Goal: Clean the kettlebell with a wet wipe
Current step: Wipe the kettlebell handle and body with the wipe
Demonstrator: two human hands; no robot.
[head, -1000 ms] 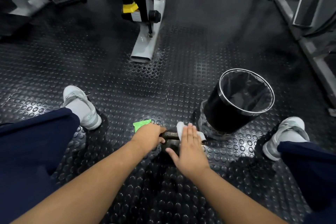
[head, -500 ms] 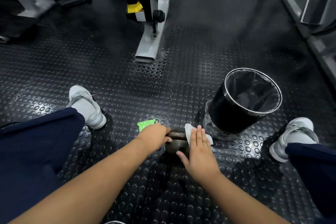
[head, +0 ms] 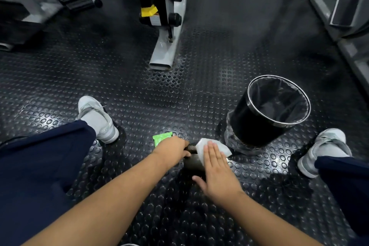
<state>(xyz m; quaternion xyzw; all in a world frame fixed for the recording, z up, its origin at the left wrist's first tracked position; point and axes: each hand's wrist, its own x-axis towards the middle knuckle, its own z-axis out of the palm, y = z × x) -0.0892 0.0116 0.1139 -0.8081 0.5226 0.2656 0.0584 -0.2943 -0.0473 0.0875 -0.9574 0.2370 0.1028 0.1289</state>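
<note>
More wipe [head: 202, 146] beyond right hand [head: 218, 173]

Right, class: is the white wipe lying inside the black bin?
No: the wipe is pressed on the kettlebell under the flat right hand, outside the bin.

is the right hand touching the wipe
Touching. The head view shows the right hand lying flat on the wipe, fingers straight, over the kettlebell.
</note>
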